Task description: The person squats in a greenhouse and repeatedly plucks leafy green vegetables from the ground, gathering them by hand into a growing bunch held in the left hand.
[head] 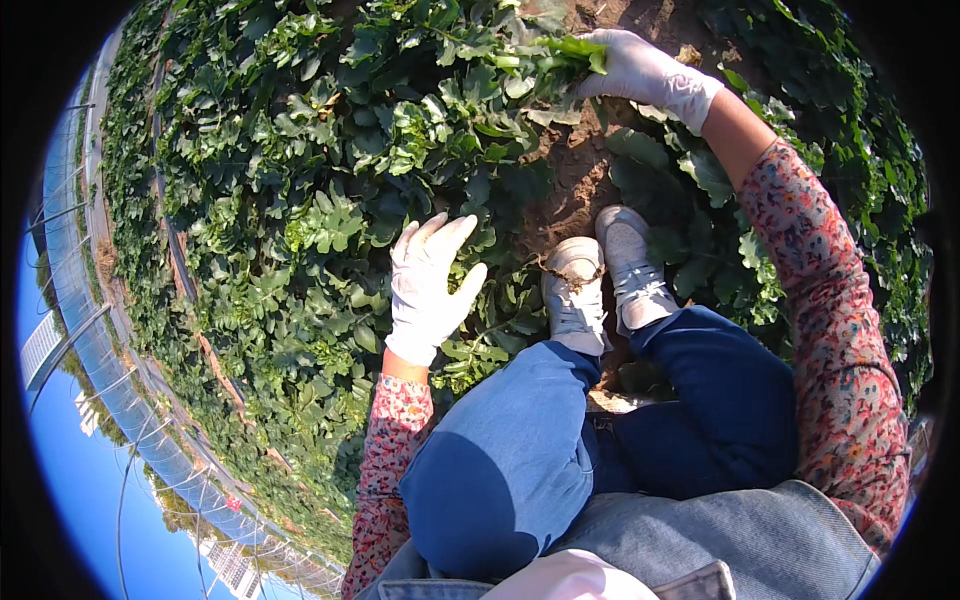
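Observation:
My left hand [431, 281], in a white thin glove, is spread just above the lobed leaves of low green plants [330, 225], with nothing in it. Farther out, at the top of the view, my right hand [626, 67] wears the same kind of glove. Its fingers are closed round a bunch of green leaves [574, 52] at the edge of the plant row; the fingertips are partly hidden. Whether those leaves are still rooted I cannot tell. Brown soil [574, 176] shows beside the bunch.
My white lace-up shoes [577, 289] stand on the narrow soil strip between leafy rows. More plants [862, 172] grow on the right. At the far left lie a narrow path [101, 187], thin metal hoops [71, 337] and a blue strip [67, 217] beyond the field.

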`<control>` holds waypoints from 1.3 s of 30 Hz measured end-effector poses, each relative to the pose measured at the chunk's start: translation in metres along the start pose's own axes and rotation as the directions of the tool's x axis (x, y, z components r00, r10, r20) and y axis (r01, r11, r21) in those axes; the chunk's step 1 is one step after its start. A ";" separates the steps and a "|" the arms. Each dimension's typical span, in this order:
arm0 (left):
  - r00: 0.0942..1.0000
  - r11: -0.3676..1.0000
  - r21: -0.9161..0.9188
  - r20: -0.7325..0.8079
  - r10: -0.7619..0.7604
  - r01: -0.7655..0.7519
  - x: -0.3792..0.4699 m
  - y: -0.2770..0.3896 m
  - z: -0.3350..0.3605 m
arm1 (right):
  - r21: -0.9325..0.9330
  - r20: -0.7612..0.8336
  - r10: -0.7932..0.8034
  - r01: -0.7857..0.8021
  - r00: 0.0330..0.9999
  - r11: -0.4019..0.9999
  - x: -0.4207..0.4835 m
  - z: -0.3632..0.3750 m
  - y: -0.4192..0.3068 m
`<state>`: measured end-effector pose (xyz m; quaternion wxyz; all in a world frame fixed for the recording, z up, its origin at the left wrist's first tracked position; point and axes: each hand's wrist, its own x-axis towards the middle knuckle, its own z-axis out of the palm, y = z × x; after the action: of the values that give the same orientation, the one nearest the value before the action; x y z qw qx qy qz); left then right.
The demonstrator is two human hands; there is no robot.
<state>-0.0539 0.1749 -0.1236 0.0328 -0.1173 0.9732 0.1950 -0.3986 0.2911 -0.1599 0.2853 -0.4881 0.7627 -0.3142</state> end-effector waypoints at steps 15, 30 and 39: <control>0.852 1.000 -0.008 0.524 -0.011 0.017 0.031 0.011 0.038 | 0.709 0.591 0.162 -0.605 0.790 0.364 -0.007 0.113 -0.004; 0.754 0.729 -0.199 0.110 -0.648 0.655 0.057 -0.040 0.051 | 0.785 0.544 0.041 -0.526 0.838 0.328 0.012 0.111 0.014; 0.506 -0.390 -0.917 0.374 -0.777 0.081 0.080 -0.034 0.091 | 0.599 0.646 0.102 -0.586 0.756 0.546 0.004 0.106 -0.011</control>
<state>-0.1214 0.1625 -0.2289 -0.2208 -0.5502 0.3005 0.7471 -0.3156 0.2626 -0.2200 0.7268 -0.2152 0.5207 -0.3928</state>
